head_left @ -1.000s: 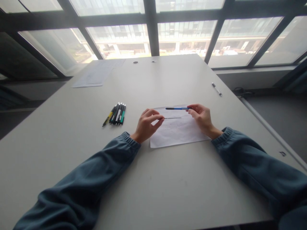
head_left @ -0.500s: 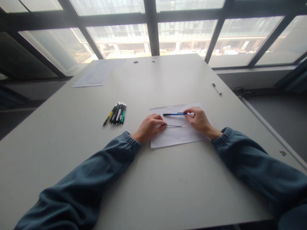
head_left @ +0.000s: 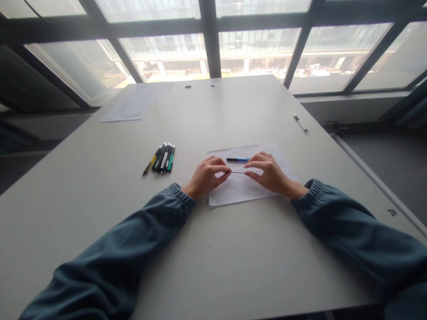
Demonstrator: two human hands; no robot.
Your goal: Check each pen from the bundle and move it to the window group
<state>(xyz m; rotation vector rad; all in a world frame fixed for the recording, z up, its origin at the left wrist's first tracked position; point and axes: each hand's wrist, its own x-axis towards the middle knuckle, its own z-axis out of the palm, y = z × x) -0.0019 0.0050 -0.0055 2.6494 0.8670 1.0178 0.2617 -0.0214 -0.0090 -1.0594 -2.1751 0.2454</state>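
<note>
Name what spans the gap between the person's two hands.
A thin dark rod, running from left hand to right hand above the white paper; head view.

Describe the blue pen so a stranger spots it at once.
On the grey table, find the nearer white sheet. The blue pen sits over its far part, beyond the thin black rod pinched between left hand and right hand. No other pen has a blue barrel.

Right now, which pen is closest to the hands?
The blue pen, lying on the paper at the right hand; the bundle and lone pen lie farther off.
</note>
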